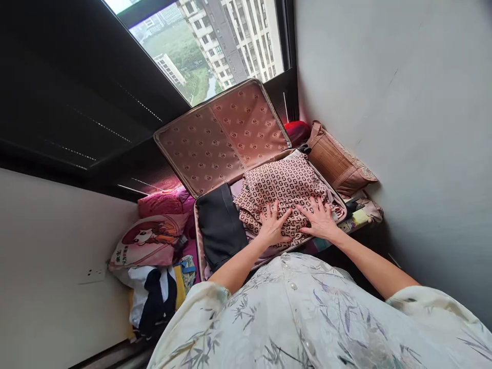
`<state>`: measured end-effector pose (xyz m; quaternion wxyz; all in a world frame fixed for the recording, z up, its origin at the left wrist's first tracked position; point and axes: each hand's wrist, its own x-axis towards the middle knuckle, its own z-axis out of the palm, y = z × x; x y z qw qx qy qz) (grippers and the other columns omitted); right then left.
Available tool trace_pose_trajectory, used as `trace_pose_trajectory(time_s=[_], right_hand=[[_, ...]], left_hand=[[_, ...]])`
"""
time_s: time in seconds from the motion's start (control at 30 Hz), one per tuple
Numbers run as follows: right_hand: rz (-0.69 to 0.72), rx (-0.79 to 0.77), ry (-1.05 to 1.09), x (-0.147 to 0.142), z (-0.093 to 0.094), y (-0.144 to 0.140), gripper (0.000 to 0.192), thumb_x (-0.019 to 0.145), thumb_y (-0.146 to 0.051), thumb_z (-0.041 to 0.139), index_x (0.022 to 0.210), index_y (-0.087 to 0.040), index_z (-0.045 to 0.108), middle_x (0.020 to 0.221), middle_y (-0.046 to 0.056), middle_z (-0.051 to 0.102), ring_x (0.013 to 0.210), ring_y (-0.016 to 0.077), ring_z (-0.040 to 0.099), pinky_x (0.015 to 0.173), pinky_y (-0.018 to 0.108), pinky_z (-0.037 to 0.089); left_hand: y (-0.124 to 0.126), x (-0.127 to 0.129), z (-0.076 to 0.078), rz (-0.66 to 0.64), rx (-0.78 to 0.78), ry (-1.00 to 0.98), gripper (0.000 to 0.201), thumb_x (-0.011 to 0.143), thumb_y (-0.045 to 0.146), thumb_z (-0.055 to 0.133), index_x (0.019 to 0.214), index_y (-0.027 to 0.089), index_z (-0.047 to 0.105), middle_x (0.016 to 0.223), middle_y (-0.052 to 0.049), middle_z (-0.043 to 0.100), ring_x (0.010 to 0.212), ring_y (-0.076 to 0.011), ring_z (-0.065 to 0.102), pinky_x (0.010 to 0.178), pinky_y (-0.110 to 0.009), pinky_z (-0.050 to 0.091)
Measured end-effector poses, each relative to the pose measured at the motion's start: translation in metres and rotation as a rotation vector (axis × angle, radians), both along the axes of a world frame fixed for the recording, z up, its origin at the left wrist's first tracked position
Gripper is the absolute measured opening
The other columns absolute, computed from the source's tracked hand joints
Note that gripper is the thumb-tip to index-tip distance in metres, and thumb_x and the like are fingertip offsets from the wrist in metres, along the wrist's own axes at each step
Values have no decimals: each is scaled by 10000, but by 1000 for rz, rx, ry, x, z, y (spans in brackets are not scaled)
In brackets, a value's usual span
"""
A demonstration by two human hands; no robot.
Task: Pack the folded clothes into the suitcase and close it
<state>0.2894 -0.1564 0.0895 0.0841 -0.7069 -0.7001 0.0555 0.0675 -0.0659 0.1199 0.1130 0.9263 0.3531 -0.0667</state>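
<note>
Fingers point(277, 211) of both hands spread flat on patterned garment point(286, 187) in open suitcase point(200, 241); press evenly, smoothing outward.

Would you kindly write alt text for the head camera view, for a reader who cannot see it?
A person presses the left hand and right hand flat on a patterned garment lying in an open suitcase, beside a folded dark garment. A brown bag stands to the right and a cartoon pillow lies to the left, below a window.
</note>
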Motion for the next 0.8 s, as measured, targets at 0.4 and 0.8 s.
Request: trace_pose_trajectory(time_s=[0.4,0.8], right_hand=[[-112,-248,75,18,-29,2,1006,806,-596,731,1627,-526,153,1756,30,-133,1567,505,30,1103,789,237],[-95,-250,-23,26,-27,-1,884,879,-673,616,1639,-482,207,1762,80,-42,1560,497,102,1094,759,299]], left_hand=[[-12,-11,9,-39,-94,-31,987,754,521,827,1615,373,368,1736,-128,134,1562,-522,94,1153,-773,227],[27,-58,-41,504,-109,-92,682,981,385,519,1579,97,363,1711,-276,93,1578,-440,170,1218,-597,271]])
